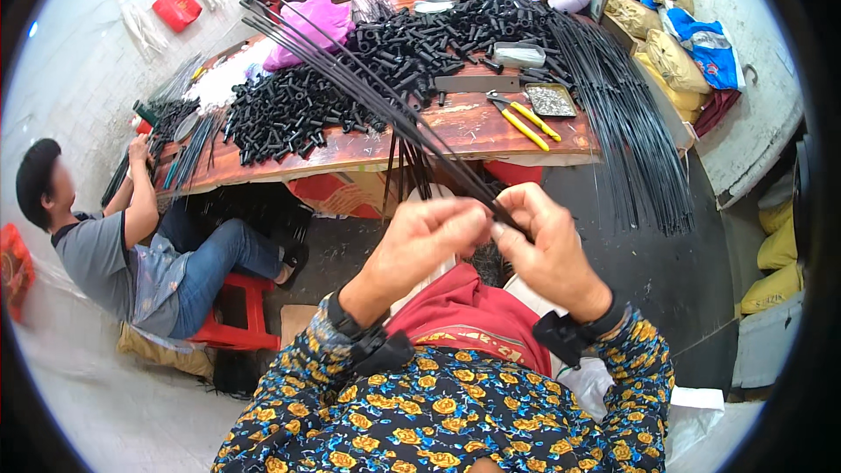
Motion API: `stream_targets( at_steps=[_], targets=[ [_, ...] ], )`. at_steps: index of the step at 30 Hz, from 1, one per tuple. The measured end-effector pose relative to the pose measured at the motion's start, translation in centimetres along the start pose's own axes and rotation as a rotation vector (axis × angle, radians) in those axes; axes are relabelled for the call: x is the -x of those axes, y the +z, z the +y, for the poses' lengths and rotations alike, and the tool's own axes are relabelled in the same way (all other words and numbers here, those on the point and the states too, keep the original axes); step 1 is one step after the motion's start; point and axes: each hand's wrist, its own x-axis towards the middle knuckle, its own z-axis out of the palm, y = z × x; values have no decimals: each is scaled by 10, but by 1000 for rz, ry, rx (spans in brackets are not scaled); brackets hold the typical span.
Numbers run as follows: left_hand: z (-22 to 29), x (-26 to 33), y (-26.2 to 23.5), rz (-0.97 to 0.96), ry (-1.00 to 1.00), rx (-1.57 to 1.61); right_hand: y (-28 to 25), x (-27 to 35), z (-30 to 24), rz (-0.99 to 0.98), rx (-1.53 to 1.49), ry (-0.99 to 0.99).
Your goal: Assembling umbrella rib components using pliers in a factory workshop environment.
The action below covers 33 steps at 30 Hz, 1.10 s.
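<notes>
A bundle of long thin black rods [466,172] runs from my hands up and to the left, over the table's front edge. My right hand [554,252] is closed around the near ends of the rods. My left hand [429,241] is close beside it with the fingers pinched together near the rod ends. Motion blurs it, and what it pinches is too small to make out. More dark rods [406,166] stick out below the table edge, just beyond my left hand.
On the wooden table [337,154] lie heaped black tubular parts [298,109], yellow-handled pliers [521,123], a small tray [550,100] and a pink bag [308,31]. A sheaf of black rods [626,123] overhangs the right edge. A co-worker [114,236] sits at left.
</notes>
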Motion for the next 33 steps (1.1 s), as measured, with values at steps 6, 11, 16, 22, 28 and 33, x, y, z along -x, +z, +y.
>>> stream_targets(
  at_steps=[6, 11, 16, 22, 28, 33],
  targets=[
    [-9, -11, -7, 205, 69, 570, 14, 20, 43, -230, 186, 36],
    [-5, -5, -24, 158, 91, 652, 22, -3, 39, -643, 127, 241],
    [-5, 5, -37, 171, 55, 722, 44, -23, 47, -437, -310, 120],
    [-7, 12, -44, 251, 61, 705, 58, -26, 47, -315, -209, 68],
    [-13, 20, -46, 359, 38, 682, 68, -25, 51, -161, -22, -208],
    [-21, 24, -51, 335, 38, 719, 70, -25, 46, -111, 17, -145]
  ],
)
